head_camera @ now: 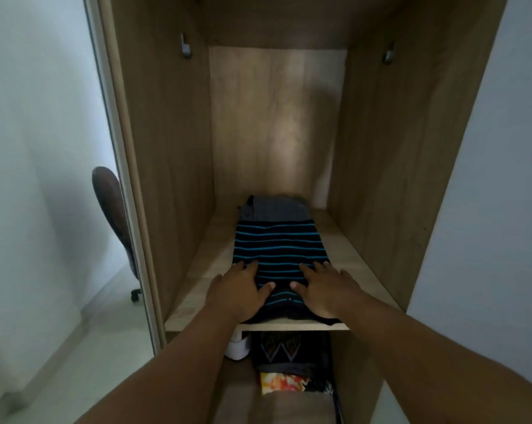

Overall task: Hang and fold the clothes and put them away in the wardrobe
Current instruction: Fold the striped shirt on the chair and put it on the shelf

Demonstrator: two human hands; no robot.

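Head view takes in the wardrobe (173, 123), a tall wooden box with its side panels running up out of sight and its pale back panel lit softly. Across its lower part runs a shelf (197, 304), and everything else sits relative to that board. Lying on the shelf, near the middle and reaching back toward the rear panel, is a folded black garment with teal stripes (278, 246); a folded grey piece (277, 208) lies just behind it, partly under its far edge. Below the shelf sit more folded clothes (289, 350) and a white object (235, 347) I can't identify. To the left of the wardrobe, beyond the door edge, stands an office chair (111, 209).

Both hands rest on the near end of the striped garment. The left hand (238, 290) lies flat with fingers spread, thumb turned inward; the right hand (323, 289) mirrors it, palm down, fingers splayed.

I'd judge this the putting-away step: the folded piece is being set and smoothed in place. Next calls for lifting both palms straight off without dragging the fold, then fetching another garment.
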